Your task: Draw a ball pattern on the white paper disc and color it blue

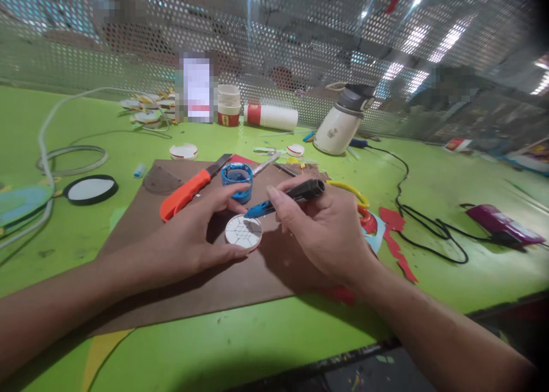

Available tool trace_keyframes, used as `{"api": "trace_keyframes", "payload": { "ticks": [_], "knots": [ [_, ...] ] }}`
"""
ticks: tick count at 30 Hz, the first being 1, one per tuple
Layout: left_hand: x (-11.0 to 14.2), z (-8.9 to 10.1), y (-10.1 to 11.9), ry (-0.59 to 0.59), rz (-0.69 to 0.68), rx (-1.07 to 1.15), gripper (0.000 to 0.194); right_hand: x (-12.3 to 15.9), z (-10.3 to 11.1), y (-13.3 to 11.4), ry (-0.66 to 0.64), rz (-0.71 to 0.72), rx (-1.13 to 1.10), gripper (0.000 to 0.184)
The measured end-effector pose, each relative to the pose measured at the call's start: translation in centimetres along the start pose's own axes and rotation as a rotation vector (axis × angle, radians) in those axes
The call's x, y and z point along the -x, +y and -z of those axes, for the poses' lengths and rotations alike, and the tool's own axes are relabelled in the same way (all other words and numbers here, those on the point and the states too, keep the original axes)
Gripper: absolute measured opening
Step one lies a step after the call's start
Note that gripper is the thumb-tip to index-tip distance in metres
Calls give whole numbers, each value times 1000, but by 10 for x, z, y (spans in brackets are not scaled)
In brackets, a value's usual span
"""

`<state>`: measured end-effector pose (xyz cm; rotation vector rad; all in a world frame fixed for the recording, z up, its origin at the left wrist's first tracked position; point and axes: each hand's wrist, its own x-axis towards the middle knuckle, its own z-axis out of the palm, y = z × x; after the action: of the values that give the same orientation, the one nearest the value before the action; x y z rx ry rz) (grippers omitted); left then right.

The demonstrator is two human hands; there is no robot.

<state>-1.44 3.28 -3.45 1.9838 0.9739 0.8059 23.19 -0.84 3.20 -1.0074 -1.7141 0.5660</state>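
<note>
My right hand (326,226) is closed round a black marker with a blue tip (285,198), its tip resting at the top edge of a small white disc (243,232) with thin lines drawn on it. My left hand (193,232) curls round that disc from the left, thumb and forefinger pinching its rim and holding it on a brown board (171,289). Just behind the disc stands a blue ring-shaped cup (237,180).
An orange-handled utility knife (189,189) lies on the board's left. Red paper scraps (397,237), a yellow and red ring (355,197) and a black cable (412,220) lie right. Paper cups (229,105), a white jug (341,126) and a black-rimmed disc (91,189) sit on the green table (266,340).
</note>
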Motion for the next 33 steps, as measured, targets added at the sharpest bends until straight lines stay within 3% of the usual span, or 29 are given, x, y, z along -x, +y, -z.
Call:
{"api": "trace_keyframes", "payload": {
  "ticks": [9,14,20,28,33],
  "knots": [
    [-2,-2,13,-10,60,-53,97,2,-2,2,-41,10,-15,21],
    [-3,0,18,-23,52,-86,87,3,-2,5,-42,8,-18,19],
    [-5,0,23,-46,97,-75,98,4,-4,6,-43,0,-19,18],
    [-4,-1,21,-5,53,-89,72,4,-4,8,-72,-43,5,20],
    [-5,-2,20,-3,31,-100,60,6,-5,7,-75,4,40,22]
  ]
}}
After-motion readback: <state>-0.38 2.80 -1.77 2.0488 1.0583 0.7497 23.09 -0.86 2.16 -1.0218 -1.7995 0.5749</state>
